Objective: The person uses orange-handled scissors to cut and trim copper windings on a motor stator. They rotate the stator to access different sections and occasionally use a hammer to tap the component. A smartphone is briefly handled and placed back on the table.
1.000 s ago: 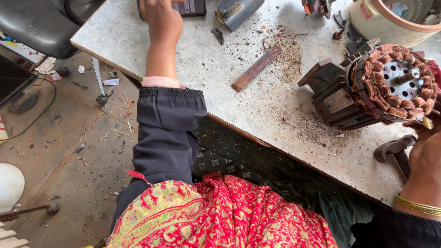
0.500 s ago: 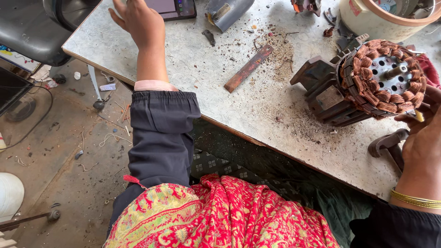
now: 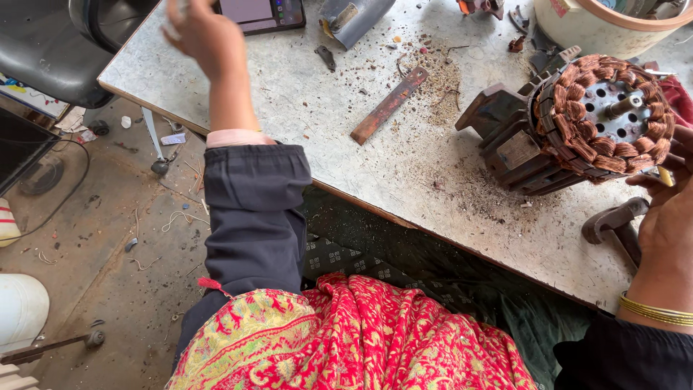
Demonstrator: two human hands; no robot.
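- While the right hand point(image 3: 668, 217) is resting against the copper-wound motor stator point(image 3: 577, 123), its fingers are curling round a small yellowish piece point(image 3: 665, 175), and a hammer point(image 3: 617, 224) is lying just beneath its palm.
- The left hand point(image 3: 206, 32) is hovering above the table point(image 3: 289, 94), blurred; I cannot tell its grip.
- A rusty flat bar point(image 3: 390, 105) is lying between the hands.
- A tablet point(image 3: 263, 13) is sitting just beyond the left hand.

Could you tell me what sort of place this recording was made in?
Most likely a small motor repair workshop. A motor stator wound with copper coils stands on a worn, debris-strewn worktable, with a rusty flat metal bar lying nearby and wire scraps on the dirty concrete floor.
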